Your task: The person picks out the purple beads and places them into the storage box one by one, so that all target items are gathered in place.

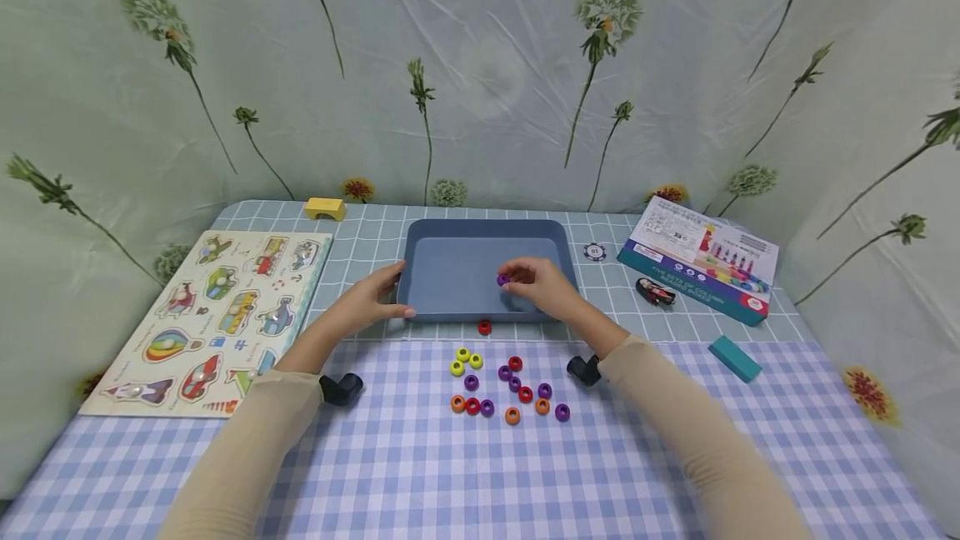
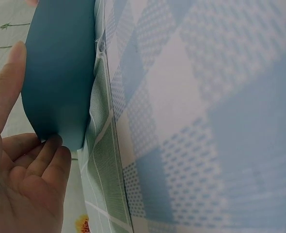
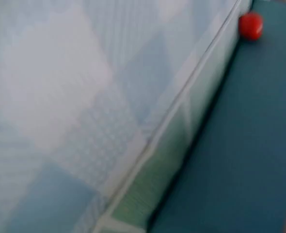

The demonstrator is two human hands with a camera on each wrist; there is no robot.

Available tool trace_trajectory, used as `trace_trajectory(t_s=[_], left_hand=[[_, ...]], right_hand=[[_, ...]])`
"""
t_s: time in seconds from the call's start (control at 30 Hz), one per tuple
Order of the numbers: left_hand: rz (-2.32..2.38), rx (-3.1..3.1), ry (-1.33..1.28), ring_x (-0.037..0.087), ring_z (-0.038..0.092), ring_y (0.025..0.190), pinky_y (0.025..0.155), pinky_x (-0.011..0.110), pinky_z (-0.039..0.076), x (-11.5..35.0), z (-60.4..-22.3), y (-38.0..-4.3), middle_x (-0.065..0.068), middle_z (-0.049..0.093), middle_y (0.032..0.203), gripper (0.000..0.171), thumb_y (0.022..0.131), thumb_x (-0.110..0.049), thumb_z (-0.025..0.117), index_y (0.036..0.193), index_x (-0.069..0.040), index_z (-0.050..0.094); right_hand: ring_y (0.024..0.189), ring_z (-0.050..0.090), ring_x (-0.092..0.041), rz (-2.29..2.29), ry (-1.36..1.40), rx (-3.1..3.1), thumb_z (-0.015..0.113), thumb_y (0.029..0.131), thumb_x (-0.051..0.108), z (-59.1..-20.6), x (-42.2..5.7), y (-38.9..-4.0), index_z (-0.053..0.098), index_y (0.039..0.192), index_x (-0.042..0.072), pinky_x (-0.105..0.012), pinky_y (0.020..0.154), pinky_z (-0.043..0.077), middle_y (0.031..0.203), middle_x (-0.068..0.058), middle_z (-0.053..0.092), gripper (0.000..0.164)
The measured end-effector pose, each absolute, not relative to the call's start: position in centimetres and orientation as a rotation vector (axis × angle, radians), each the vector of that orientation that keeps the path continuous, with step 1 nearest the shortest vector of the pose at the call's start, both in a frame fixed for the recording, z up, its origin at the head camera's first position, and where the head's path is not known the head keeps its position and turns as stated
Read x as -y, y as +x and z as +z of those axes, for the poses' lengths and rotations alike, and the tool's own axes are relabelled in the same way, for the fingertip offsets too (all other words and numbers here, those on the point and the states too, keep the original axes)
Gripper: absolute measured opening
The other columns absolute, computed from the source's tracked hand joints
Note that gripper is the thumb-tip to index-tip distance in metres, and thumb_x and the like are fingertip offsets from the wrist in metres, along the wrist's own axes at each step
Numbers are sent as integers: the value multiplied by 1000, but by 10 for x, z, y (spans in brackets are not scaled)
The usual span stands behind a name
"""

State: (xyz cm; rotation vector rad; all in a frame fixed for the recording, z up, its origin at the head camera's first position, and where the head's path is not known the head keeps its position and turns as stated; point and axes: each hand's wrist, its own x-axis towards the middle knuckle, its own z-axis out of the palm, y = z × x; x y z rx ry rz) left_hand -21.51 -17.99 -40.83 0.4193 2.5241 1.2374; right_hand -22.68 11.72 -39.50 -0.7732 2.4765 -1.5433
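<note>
My right hand (image 1: 543, 286) is over the blue-grey tray (image 1: 450, 229), pinching a purple bead (image 1: 502, 280) between thumb and fingertips. At the tray's left end, my left hand (image 1: 367, 298) grips the near corner, its thumb against the wall. The left wrist view shows the left hand (image 2: 31, 170) with fingers curled against the tray's end (image 2: 60, 73). Touching or very close to the tray's near wall is a red bead (image 1: 484, 327), seen also in the right wrist view as a red bead (image 3: 250, 26). Several yellow, purple, red and orange beads (image 1: 512, 416) lie scattered on the checked cloth.
A wooden picture puzzle board (image 1: 247, 273) lies on the left, with a yellow block (image 1: 326, 208) behind it. On the right are a round chip (image 1: 595, 252), a toy car (image 1: 656, 292), a bead-game box (image 1: 697, 257) and a teal block (image 1: 735, 358).
</note>
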Motion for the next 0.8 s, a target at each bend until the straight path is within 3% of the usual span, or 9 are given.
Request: trace_trajectory(t_s=[0.23, 0.47, 0.8], left_hand=[[1242, -2529, 431, 26, 18, 121, 96, 36, 23, 181, -410, -216, 9, 11, 136, 92, 64, -37, 66, 134, -11, 12], [1247, -2528, 419, 25, 17, 121, 96, 35, 23, 182, -410, -215, 7, 10, 137, 89, 67, -32, 66, 134, -11, 11], [1229, -2532, 413, 25, 18, 121, 96, 35, 23, 181, -410, -215, 8, 10, 136, 90, 66, -34, 66, 134, -12, 11]], right_hand=[[79, 54, -16, -1356, -628, -2648, 61, 75, 8, -409, -110, -251, 59, 97, 3, -27, 66, 46, 89, -6, 58, 23], [77, 52, -13, -1030, -712, -2785, 61, 74, 8, -412, -103, -256, 61, 94, 6, -26, 70, 44, 85, -3, 58, 20], [88, 51, -18, -1273, -710, -2647, 60, 76, 12, -399, -108, -238, 55, 104, 2, -28, 77, 43, 99, -8, 56, 30]])
